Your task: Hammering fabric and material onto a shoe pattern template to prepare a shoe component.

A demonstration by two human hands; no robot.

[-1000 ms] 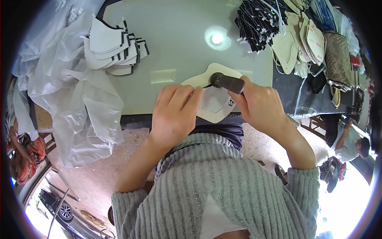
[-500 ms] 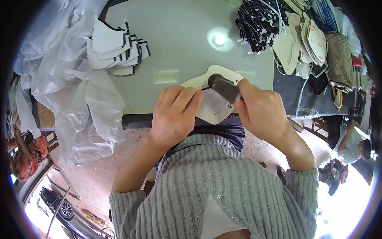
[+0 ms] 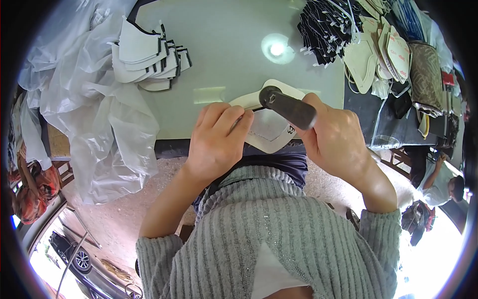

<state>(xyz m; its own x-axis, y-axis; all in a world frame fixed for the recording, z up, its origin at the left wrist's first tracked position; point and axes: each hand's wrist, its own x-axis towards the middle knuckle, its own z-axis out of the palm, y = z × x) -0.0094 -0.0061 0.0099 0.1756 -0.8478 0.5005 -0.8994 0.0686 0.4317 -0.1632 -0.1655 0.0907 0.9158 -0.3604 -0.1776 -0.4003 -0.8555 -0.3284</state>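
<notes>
My right hand [image 3: 338,134] is closed round a hammer, its dark metal head [image 3: 289,107] hanging over the work at the table's front edge. Much of the handle is hidden in the hand. Under the head lies a cream, curved-edged flat template [image 3: 279,85], with a whitish shaped piece [image 3: 264,125] on it that has a black strip along its upper edge. My left hand [image 3: 219,139] pinches the left end of this whitish piece, fingertips at the black strip. What sits right under those fingers is hidden.
On the pale tabletop [image 3: 209,55], a fanned stack of white pieces with black edges [image 3: 139,50] lies at left, beside crumpled clear plastic sheeting [image 3: 119,129]. Bundled black pieces [image 3: 323,30], cream templates [image 3: 361,60] and a patterned brown roll [image 3: 425,74] lie at right. Other people are at both sides.
The hammer head has risen off the work toward me and tilted, with my right hand shifting slightly right. My left hand stays nearly in place on the whitish piece.
</notes>
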